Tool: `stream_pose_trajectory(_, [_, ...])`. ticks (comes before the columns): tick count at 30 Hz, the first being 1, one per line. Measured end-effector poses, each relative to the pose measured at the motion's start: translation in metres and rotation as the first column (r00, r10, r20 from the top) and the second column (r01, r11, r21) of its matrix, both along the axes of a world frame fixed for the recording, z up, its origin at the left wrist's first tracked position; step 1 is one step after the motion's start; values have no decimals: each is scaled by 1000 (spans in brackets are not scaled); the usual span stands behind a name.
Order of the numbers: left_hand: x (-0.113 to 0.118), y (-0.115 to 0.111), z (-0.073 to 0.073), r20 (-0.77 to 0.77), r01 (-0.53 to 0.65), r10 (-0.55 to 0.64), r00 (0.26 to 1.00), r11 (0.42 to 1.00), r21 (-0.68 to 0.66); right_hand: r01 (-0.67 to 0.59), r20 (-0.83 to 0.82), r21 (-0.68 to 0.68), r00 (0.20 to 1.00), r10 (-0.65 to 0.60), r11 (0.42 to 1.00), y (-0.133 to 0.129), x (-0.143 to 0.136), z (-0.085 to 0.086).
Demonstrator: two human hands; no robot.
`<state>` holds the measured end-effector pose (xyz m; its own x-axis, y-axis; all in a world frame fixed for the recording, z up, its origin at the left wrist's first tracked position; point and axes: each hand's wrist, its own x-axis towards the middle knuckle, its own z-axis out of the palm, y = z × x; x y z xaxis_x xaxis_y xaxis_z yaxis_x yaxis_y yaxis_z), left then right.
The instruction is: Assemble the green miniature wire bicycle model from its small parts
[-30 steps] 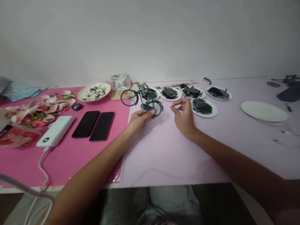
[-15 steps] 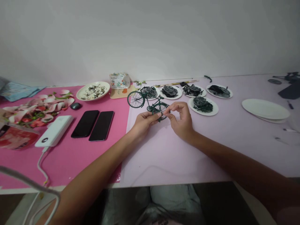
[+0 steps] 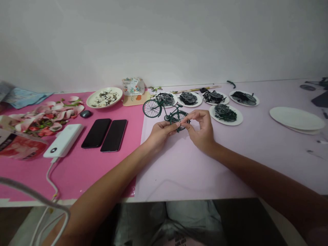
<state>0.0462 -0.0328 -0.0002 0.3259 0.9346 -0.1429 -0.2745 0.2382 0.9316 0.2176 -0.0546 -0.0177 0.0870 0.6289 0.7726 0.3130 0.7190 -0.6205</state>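
Observation:
A small dark green model bicycle (image 3: 166, 111) with thin-spoked wheels is held upright over the pale part of the table, its front wheel pointing left. My left hand (image 3: 164, 134) is closed on the lower part of its rear wheel, thumb in front. My right hand (image 3: 201, 130) is closed in a pinch, index finger and thumb tips together at the middle of that same wheel, touching or almost touching the left thumb. Whatever lies between the right fingertips is too small to make out. Just behind the bicycle stands a white plate (image 3: 175, 101) of grey and black parts.
More plates of parts, such as one with green pieces (image 3: 239, 118), line the back. Stacked plates (image 3: 297, 118) lie right. Two phones (image 3: 96, 133), a white power bank (image 3: 63, 140) with a cable, a bowl (image 3: 89, 104) and scattered peelings (image 3: 56, 114) are left.
The view has shifted slightly, so everything appears a little further right. The right fingertips have come closer to the wheel's middle and to the left thumb.

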Motion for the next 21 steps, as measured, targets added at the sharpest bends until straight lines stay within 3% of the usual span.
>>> stream_pose_trajectory(21, [0, 1, -3, -69, -17, 20, 997, 999, 42, 14, -26, -46, 1000, -16, 999, 2, 1, -2])
